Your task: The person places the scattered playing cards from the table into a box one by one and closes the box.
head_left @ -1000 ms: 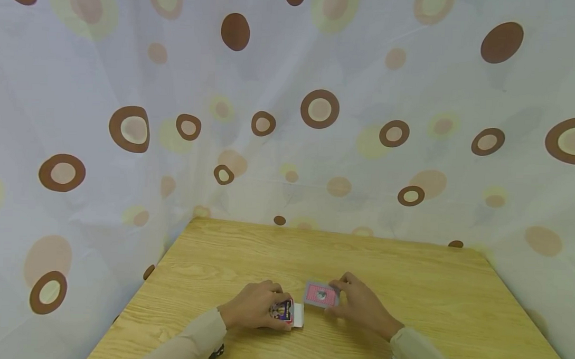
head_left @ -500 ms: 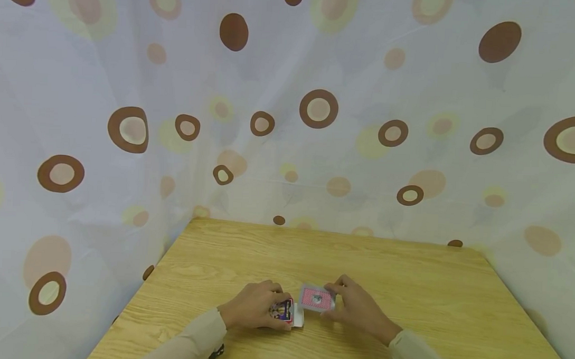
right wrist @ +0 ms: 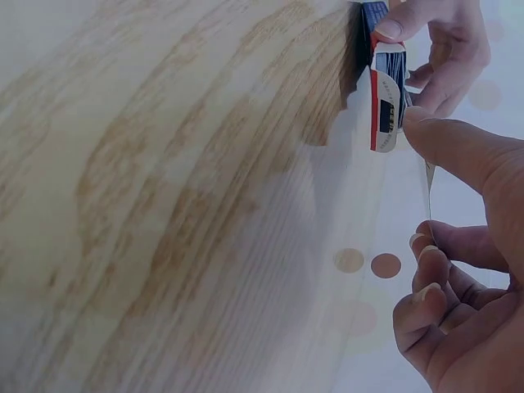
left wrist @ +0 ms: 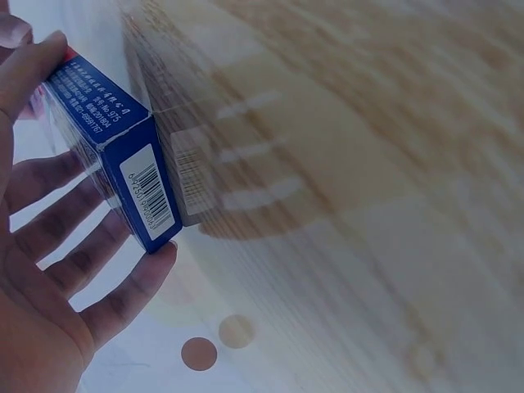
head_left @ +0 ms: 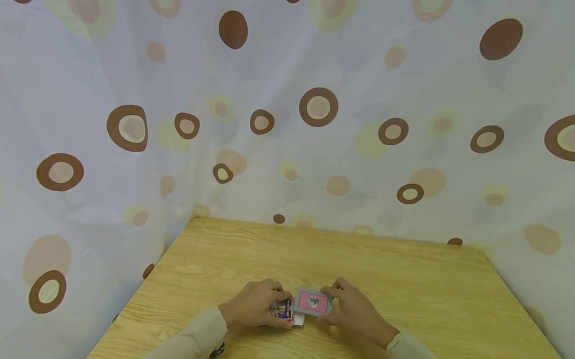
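My left hand (head_left: 252,304) holds a playing card box (head_left: 283,309) between thumb and fingers, low over the wooden table. A barcode (left wrist: 147,192) shows on the box's blue end in the left wrist view. In the right wrist view the box's white flap (right wrist: 385,115) stands folded out at the open end, facing my right hand. My right hand (head_left: 356,313) pinches a playing card (head_left: 313,302) by its right end, between thumb and fingers, with its red patterned back up. The card's left end overlaps the flap in the head view. Edge-on, the card (right wrist: 429,192) is a thin line.
The wooden table (head_left: 337,255) has a glossy top that mirrors the box and fingers. White curtains (head_left: 366,98) with brown and yellow dots stand behind the table and along both sides.
My right hand has moved left and slightly down with the card, so the card's left end has come over the box's flap. My left hand and the box have stayed put.
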The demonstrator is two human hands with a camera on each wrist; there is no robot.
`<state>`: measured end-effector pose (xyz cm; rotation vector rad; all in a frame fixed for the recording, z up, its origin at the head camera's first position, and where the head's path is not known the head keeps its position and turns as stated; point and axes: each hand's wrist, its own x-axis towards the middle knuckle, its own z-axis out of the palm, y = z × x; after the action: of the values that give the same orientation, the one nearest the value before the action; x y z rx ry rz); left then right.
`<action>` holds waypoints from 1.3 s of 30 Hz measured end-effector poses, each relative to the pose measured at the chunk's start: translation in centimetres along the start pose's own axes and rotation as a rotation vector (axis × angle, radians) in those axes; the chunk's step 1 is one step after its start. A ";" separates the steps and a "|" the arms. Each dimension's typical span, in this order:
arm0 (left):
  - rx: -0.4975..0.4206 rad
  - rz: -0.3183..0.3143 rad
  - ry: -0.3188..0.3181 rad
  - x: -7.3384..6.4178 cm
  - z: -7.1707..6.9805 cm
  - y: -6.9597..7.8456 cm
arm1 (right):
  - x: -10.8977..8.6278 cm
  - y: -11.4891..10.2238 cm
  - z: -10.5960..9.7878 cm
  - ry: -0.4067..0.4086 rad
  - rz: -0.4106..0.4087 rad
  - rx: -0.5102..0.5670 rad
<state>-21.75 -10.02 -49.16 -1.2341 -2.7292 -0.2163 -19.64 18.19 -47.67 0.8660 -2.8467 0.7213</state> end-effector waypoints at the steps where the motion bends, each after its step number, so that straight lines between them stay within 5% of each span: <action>1: 0.000 -0.001 -0.001 0.0 0.0 0.0 | 0.0 0.0 0.0 -0.002 -0.001 0.002; 39: -0.006 0.005 -0.001 0.0 0.2 -0.1 | 0.2 -0.8 1.0 -0.097 -0.067 0.085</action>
<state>-21.78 -10.05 -49.33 -1.2428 -2.7279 -0.2243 -19.34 17.07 -48.16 1.0308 -2.8732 0.8193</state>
